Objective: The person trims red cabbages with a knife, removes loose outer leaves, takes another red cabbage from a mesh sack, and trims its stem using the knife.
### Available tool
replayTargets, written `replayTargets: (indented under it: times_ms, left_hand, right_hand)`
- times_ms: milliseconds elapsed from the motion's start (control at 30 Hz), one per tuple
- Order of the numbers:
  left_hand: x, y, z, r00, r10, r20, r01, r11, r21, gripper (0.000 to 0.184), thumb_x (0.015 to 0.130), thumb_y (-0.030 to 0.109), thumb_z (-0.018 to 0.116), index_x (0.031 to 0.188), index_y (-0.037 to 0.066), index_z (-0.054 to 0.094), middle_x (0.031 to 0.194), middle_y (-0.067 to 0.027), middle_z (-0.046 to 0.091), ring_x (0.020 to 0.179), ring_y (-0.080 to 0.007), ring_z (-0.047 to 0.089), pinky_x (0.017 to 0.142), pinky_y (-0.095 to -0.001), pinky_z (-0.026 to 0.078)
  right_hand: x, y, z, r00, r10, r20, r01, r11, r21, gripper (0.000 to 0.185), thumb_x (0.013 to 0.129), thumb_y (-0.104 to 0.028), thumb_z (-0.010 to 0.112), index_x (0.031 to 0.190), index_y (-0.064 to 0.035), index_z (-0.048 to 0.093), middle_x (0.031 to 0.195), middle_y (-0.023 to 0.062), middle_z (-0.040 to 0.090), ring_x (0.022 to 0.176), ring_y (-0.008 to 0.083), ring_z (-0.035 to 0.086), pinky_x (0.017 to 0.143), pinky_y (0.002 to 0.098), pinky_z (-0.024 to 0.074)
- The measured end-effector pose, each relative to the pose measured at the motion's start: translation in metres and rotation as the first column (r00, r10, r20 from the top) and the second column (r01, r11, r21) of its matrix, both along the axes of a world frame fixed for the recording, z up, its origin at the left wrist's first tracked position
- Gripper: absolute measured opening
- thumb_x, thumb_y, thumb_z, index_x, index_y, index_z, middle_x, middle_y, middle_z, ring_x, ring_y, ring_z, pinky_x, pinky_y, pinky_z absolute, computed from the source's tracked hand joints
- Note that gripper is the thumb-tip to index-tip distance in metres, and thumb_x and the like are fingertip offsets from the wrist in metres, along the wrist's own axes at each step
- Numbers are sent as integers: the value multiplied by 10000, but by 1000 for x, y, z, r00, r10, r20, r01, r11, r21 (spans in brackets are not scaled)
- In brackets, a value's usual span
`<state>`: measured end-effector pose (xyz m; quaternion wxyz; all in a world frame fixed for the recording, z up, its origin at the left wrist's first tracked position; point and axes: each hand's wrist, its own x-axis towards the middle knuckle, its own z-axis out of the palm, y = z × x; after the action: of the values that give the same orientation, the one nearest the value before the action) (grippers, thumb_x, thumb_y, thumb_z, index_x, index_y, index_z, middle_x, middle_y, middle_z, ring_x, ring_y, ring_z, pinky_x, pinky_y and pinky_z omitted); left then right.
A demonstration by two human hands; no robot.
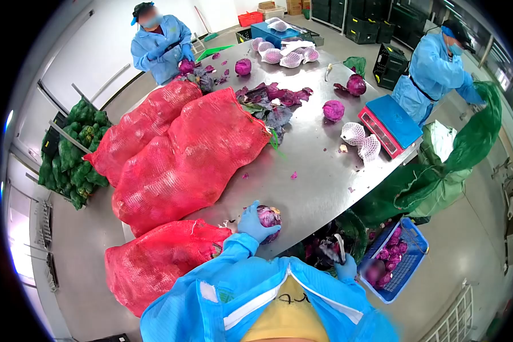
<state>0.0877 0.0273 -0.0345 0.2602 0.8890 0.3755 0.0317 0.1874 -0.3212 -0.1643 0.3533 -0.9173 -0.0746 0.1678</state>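
My left hand, in a blue glove, is closed around a red cabbage at the near edge of the steel table. The cabbage rests on the tabletop, its left side hidden by my fingers. Beyond the table edge, my right hand grips a knife with its blade pointing up; the handle is mostly hidden. Dark purple cabbage leaves lie below the blade in a green-lined bin. Beside my right hand sits a blue basket of trimmed red cabbages.
Red mesh sacks fill the table's left side. Loose leaves lie mid-table. A scale and net-wrapped cabbages stand at the right. A co-worker works far left; another handles a green sack.
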Motion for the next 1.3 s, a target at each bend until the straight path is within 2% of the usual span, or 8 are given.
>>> replayTargets:
  times_ms: [67,233,367,433,567,733,967,1300]
  left_hand:
    - [4,5,0,1000,8,5,-8,999,-32,1043,532,541,797,1334,23,377,1258,-199,492,1148,-337,502,987,-407,409]
    - [13,1,17,996,4,-86,-6,1000,-26,931,528,542,801,1237,38,471,1203,-181,536,1105,-326,537,956,-395,438]
    - [12,2,15,999,18,-45,-18,1000,-13,912,527,536,803,1219,39,479,1189,-177,541,1093,-322,544,946,-387,447]
    - [12,2,13,999,5,-51,-5,1000,-2,916,521,532,807,1217,35,480,1180,-176,544,1075,-331,551,940,-379,453]
    - [3,6,5,998,-32,60,38,995,-88,915,489,482,843,1207,44,482,1176,-196,511,1109,-351,495,981,-411,411]
    - [-9,10,3,982,-117,146,137,982,-133,995,454,433,865,1241,-6,444,1197,-215,476,1116,-359,477,1002,-406,390]
    - [-22,8,-7,971,-89,222,110,991,-82,995,467,376,892,1288,30,448,1275,-188,460,1204,-342,443,1041,-397,366]
    - [-38,5,-28,948,81,307,0,967,-253,1167,435,472,897,1336,-11,333,1278,-203,432,1148,-317,501,976,-381,445]
  right_hand:
    - [-6,-26,-19,995,-4,103,21,987,-162,519,629,-147,740,1103,-23,567,969,175,586,923,360,576,794,418,472]
    - [13,-5,0,993,-80,90,96,977,-190,584,645,-91,679,1195,5,508,1062,213,502,961,391,535,837,426,454]
    - [26,50,30,972,-1,236,-6,999,31,414,755,-41,605,1167,-52,564,949,176,580,883,347,580,802,409,474]
    - [30,86,28,988,-36,153,-29,916,399,414,816,-106,622,1224,-96,554,934,161,626,874,286,624,773,368,489]
    - [23,152,71,965,243,95,-260,916,307,509,843,-177,645,1324,-141,487,920,146,654,843,247,651,768,350,505]
    - [25,194,66,886,457,75,-461,854,241,550,855,-352,632,1318,-97,483,974,211,639,870,355,629,761,416,498]
    - [11,199,80,876,409,-257,-268,853,448,442,873,-293,645,1272,-132,546,814,50,649,630,108,641,549,264,506]
    - [-3,217,55,642,412,-647,176,742,647,385,904,-293,603,1238,-105,565,906,44,637,677,126,634,549,236,486]
